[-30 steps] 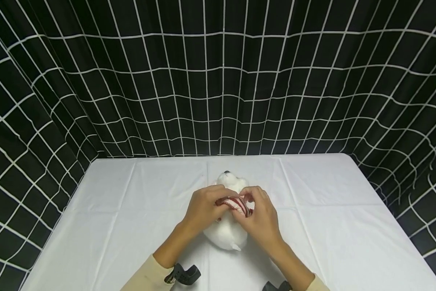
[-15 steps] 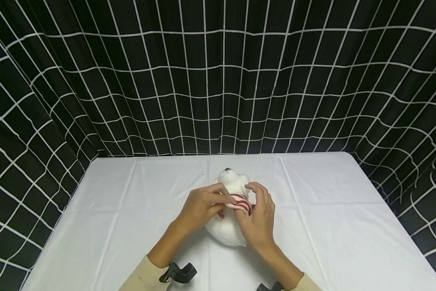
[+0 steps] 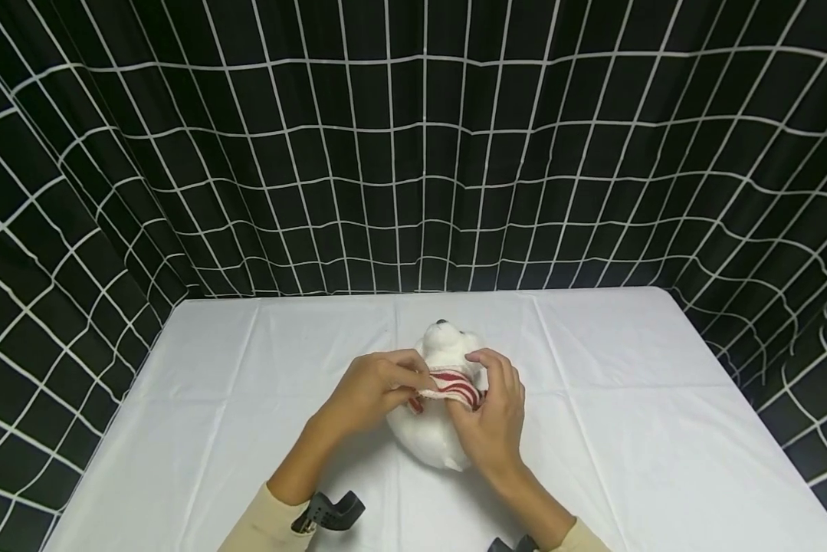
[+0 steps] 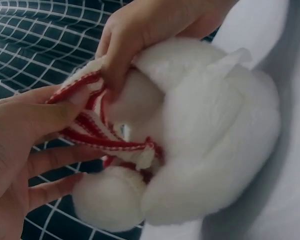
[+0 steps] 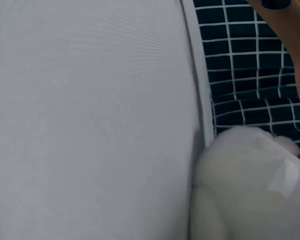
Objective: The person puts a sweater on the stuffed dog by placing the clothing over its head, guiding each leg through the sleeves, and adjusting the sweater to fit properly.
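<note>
Item: white plush (image 3: 435,429), lower centre of the head view, lying on the bench (image 3: 627,429), nose pointing to the far edge. Striped red-and-white knit (image 3: 451,386) stretched round its neck.

Risks, as we judge them: the knit could slip from one pinch and snap back if the pulls are uneven; the plush, unpinned, could roll or slide on the smooth cloth.

Left hand (image 3: 372,391): fingers curled, pinching the knit's left edge, wrist low. Right hand (image 3: 489,418): thumb and fingers gripping the right edge, palm over the plush's flank.
</note>
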Motion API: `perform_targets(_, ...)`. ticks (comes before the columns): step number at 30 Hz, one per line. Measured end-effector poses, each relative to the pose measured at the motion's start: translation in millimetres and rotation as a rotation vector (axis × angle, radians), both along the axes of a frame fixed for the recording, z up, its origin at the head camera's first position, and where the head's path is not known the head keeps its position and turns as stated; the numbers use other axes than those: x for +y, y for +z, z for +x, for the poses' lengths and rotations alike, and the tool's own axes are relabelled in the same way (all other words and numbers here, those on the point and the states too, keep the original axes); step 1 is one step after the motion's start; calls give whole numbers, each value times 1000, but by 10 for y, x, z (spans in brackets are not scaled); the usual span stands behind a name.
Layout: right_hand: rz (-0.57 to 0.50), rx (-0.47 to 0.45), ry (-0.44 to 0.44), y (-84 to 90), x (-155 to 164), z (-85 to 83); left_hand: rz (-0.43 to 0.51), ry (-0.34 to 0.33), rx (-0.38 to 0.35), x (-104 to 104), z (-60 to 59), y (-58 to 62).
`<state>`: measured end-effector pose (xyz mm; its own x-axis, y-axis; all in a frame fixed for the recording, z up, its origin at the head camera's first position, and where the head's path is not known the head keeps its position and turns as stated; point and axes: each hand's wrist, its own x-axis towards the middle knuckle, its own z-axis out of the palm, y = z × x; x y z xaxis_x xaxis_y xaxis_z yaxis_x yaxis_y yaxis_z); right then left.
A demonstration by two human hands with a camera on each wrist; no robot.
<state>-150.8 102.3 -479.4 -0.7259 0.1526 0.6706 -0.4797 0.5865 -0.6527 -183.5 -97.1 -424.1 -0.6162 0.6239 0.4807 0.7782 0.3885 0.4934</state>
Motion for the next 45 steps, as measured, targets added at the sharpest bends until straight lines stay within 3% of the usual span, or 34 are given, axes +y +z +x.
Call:
perform_targets(7, 36, -23, -36, 12, 20, -15, -80, 14, 15, -68, -22, 8)
perform_targets(16, 99, -167, -54, 54, 50, 17, -132, -32, -65, -97, -45, 28)
perform_targets(22, 80, -245, -52, 68, 71, 19, -158, -68, -79, -137, -68, 23)
perform_targets(28, 68, -297, -45, 24, 146, -13, -153, -103, -104, -183, -94, -3)
perform_targets(35, 30, -462, -6, -85, 348, -57, -95, -89, -140, -244, -118, -58)
perform_targets(45, 12, -300, -6, -74, 338, -121, -54, -14, -103, -146, -149, -140)
